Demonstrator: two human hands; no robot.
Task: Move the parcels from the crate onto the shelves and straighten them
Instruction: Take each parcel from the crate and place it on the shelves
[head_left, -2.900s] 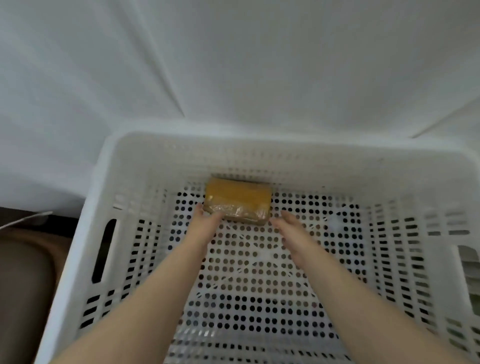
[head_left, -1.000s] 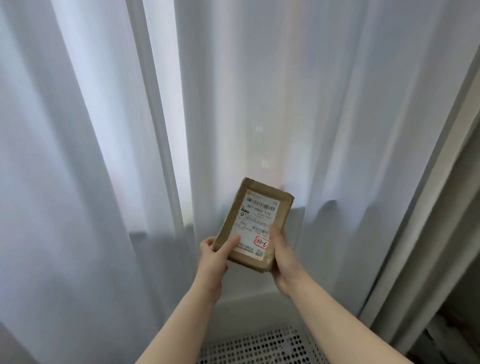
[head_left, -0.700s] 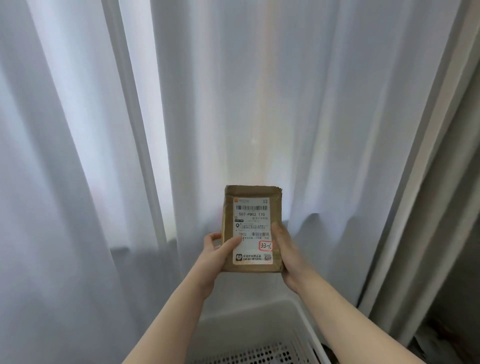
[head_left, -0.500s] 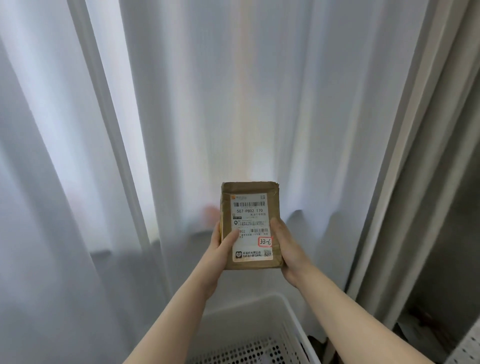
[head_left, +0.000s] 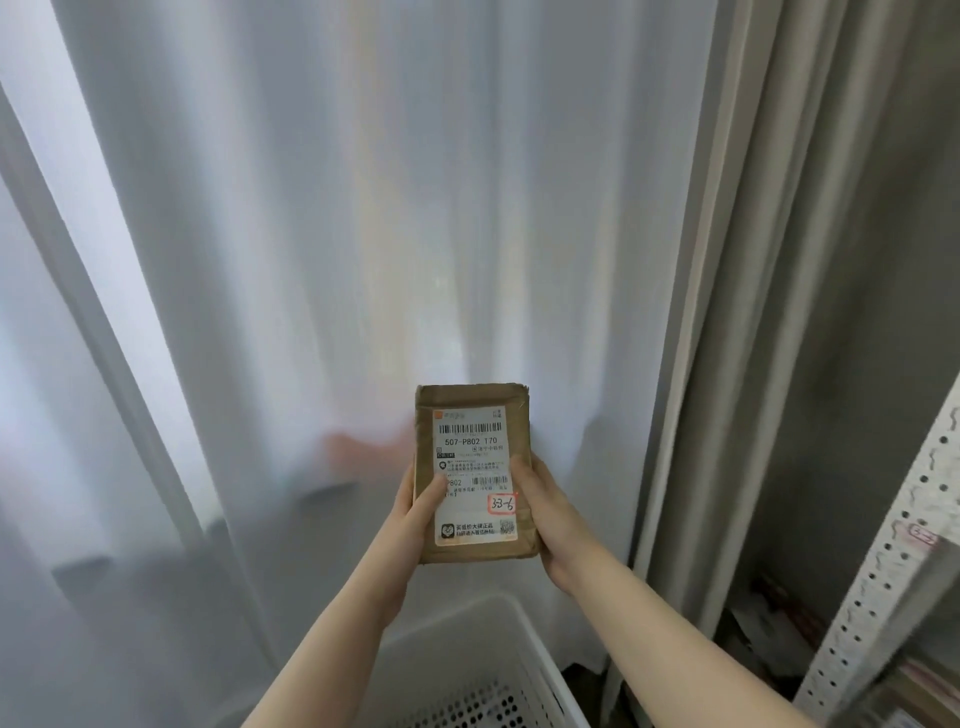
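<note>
While I hold the brown parcel upright in front of me, label facing me, my left hand grips its left edge, thumb across the label, and my right hand clasps its right edge. It hangs above the white crate, before the sheer curtain; a perforated shelf post stands to the right.

Soft backlight thru curtain, rt-edge blur, wide-angle warp.

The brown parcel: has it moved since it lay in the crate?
Yes. The parcel went up, out of the white crate: the left hand and right hand now hold it upright above the rim.
</note>
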